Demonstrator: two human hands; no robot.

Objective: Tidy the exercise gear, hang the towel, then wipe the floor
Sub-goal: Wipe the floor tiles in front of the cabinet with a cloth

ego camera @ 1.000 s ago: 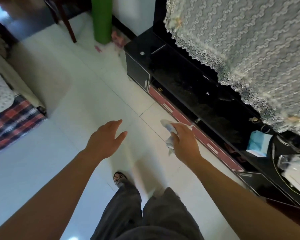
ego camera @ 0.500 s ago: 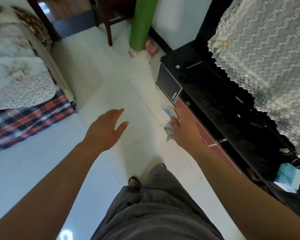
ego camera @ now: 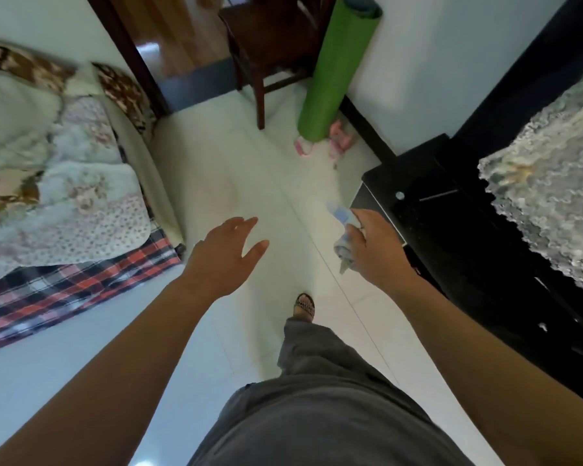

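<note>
Now: pale tiled floor (ego camera: pixel 236 183) underfoot | bed (ego camera: pixel 64 196) at left, plaid sheet at its edge | black cabinet (ego camera: pixel 451 210) at right | green mat (ego camera: pixel 334 72) rolled, upright against far wall | left hand (ego camera: pixel 223 257) over floor, fingers spread wide | right hand (ego camera: pixel 377 250) beside cabinet, fingers curled round cloth (ego camera: pixel 344 243) | pink gear (ego camera: pixel 339 142) at mat's foot.

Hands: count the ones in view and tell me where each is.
2. The left hand hovers open above the white floor, holding nothing. The right hand, beside the black cabinet, grips a crumpled pale cloth.
</note>
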